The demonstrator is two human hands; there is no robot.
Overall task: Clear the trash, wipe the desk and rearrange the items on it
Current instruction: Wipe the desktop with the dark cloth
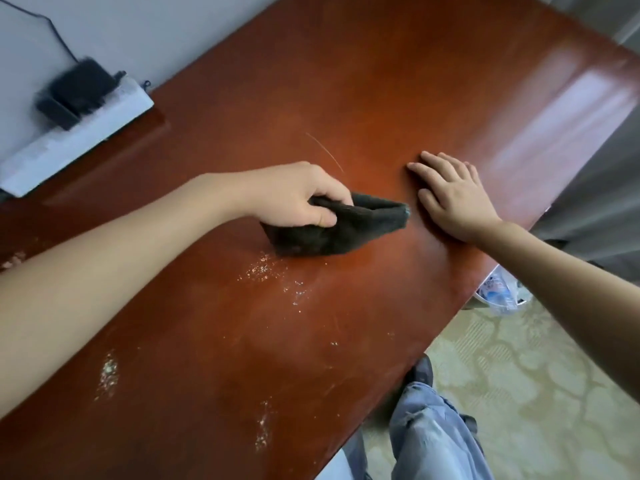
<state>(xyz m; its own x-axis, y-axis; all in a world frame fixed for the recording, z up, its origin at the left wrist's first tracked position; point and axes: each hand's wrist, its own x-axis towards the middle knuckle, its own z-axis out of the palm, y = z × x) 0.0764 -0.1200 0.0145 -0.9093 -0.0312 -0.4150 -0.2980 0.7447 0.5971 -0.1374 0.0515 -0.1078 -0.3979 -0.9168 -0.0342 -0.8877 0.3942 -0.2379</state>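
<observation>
A folded dark grey cloth (332,230) lies on the reddish-brown wooden desk (398,81) near its middle. My left hand (298,195) grips the cloth's left end, fingers curled around a fold. My right hand (453,195) rests flat on the desk just right of the cloth, fingers straight and spread. Pale crumbs (266,268) are scattered on the desk right below the cloth. More crumb patches (109,374) lie nearer to me, on the left and lower middle.
A white power strip (79,140) with a black adapter (74,91) plugged in sits at the desk's far left by the wall. A bin with a plastic bag (498,292) stands on the floor beside the desk's right edge. My leg (433,434) is below.
</observation>
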